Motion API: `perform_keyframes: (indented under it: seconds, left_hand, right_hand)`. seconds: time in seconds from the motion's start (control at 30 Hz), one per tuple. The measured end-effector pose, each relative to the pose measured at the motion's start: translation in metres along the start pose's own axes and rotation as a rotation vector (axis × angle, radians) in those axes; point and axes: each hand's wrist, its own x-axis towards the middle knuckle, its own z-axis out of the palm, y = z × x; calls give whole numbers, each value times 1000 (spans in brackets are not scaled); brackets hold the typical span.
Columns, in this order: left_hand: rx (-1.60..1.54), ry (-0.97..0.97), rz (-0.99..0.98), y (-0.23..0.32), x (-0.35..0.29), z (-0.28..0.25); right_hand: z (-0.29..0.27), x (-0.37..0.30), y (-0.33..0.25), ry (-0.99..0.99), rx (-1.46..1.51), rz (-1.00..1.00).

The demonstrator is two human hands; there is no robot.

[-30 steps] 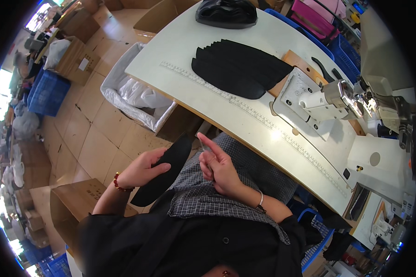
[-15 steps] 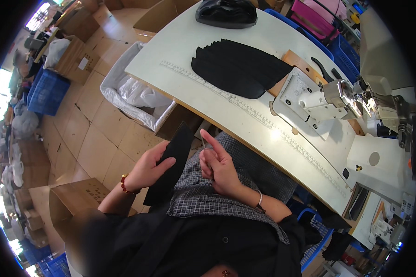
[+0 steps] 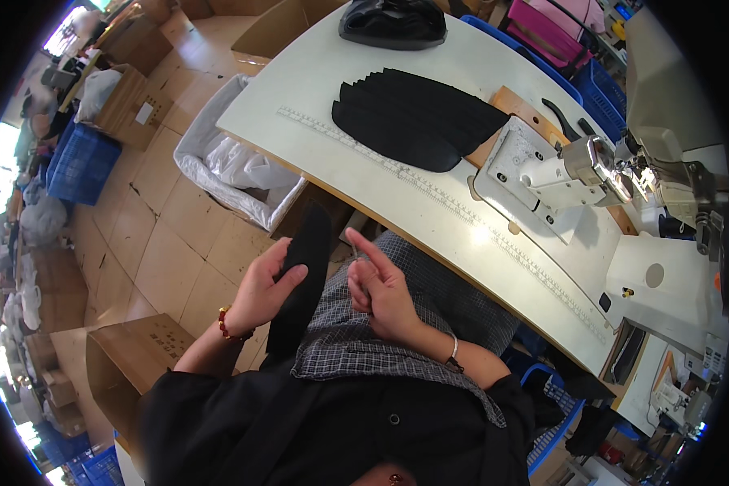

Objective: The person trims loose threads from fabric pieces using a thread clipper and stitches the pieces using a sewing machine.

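My left hand [image 3: 259, 283] is closed on a long black fabric piece [image 3: 309, 243], with the thumb across its face. The piece stands nearly upright over my lap, its lower end beside the checked apron [image 3: 356, 360]. Just right of it, my right hand [image 3: 385, 296] has its index finger stretched out and the other fingers curled. A small, thin, metal-looking tool [image 3: 355, 253] shows between thumb and index finger; most of it is hidden, so I cannot tell its kind. Both hands are in front of the table, off its top.
Fanned black fabric pieces [image 3: 413, 121] lie on the white table [image 3: 300, 97], beside a printed ruler strip [image 3: 437, 190]. To the right stands a sewing machine [image 3: 583, 174], with black-handled snips [image 3: 560, 120] behind. A white-lined bin [image 3: 188, 154] and a cardboard box [image 3: 130, 356] are at left.
The black fabric piece has swung more upright, its lower end shifting right toward the apron. My right hand has barely moved.
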Motion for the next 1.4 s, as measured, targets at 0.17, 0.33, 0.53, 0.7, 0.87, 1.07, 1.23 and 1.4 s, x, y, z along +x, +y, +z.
perform_keyframes:
  seconds: [0.17, 0.33, 0.53, 0.7, 0.87, 1.07, 1.23, 1.4]
  left_hand:
    - [881, 293, 688, 7, 21, -13]
    - [1195, 392, 972, 11, 28, -23]
    - [1325, 418, 1054, 11, 28, -28]
    - [1381, 474, 1119, 8, 28, -27]
    - [1363, 481, 1179, 5, 28, -29]
    - [1358, 391, 1186, 5, 26, -28]
    - [1332, 313, 1205, 3, 28, -32]
    - [1312, 226, 1203, 3, 29, -36]
  right_hand:
    - [4, -4, -7, -94, 163, 77]
    - [1, -6, -11, -201, 273, 217]
    - [1, -6, -12, -225, 271, 213]
    - [4, -4, -11, -218, 159, 217]
    - [1, -1, -10, -39, 231, 188]
    - [3, -2, -9, -70, 111, 197]
    - [9, -3, -15, -81, 91, 225]
    - [6, -2, -15, 5, 134, 222]
